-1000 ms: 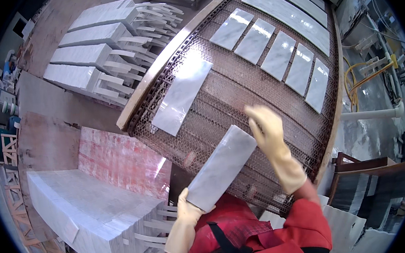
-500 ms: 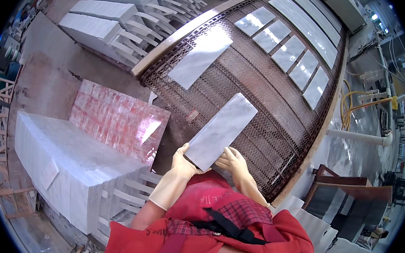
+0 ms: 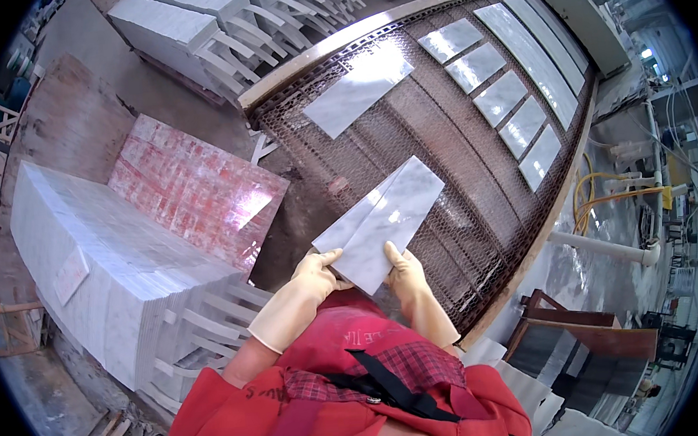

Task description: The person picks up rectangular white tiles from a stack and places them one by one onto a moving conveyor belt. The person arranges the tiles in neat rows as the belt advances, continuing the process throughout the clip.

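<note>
Tiles (image 3: pixel 393 223), two, fanned, held above near edge of mesh table (image 3: pixel 480 216). Left hand (image 3: pixel 314 280) gripping lower tile (image 3: pixel 349 224) at near corner; right hand (image 3: pixel 405 274) pinching upper tile (image 3: pixel 398 218), thumb on face. Step appears to be parting pair; next move calls for steady, separate grips.

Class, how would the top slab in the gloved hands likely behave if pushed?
The top slab would probably slide, lying skewed over the lower slab. Its straight edges suggest stiffness. Looking like thin stone, it may chip if knocked.
</note>
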`<state>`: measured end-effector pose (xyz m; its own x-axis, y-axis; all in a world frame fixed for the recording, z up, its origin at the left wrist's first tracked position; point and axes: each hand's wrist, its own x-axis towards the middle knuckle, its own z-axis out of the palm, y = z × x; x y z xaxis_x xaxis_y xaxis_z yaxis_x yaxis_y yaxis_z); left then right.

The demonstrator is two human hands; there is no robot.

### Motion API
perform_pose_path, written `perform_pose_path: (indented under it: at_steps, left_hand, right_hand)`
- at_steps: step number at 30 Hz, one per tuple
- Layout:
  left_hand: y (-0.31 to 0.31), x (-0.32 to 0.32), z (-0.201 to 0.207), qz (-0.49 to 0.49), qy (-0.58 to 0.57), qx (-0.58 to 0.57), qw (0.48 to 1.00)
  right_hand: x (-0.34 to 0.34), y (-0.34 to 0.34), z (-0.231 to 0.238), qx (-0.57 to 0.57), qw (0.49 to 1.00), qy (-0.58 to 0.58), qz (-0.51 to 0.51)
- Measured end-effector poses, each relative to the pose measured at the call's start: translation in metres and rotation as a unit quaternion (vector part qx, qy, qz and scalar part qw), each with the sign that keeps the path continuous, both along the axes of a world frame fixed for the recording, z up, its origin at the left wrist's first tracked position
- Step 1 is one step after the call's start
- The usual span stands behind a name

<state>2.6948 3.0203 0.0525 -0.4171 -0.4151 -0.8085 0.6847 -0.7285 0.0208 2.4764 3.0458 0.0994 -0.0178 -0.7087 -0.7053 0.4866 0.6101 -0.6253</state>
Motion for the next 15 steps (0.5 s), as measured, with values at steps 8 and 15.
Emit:
perform_pose_path:
  at_steps: [8, 15]
  left_hand:
    - [-0.019, 0.045, -0.014, -0.028, -0.023, 0.026, 0.999]
    - [-0.022, 0.053, -0.021, -0.049, 0.000, -0.002, 0.999]
  right_hand:
    - [-0.073, 0.026, 0.027, 0.019, 0.998, 0.042, 0.041]
    - [-0.091, 0.012, 0.056, 0.019, 0.996, 0.052, 0.063]
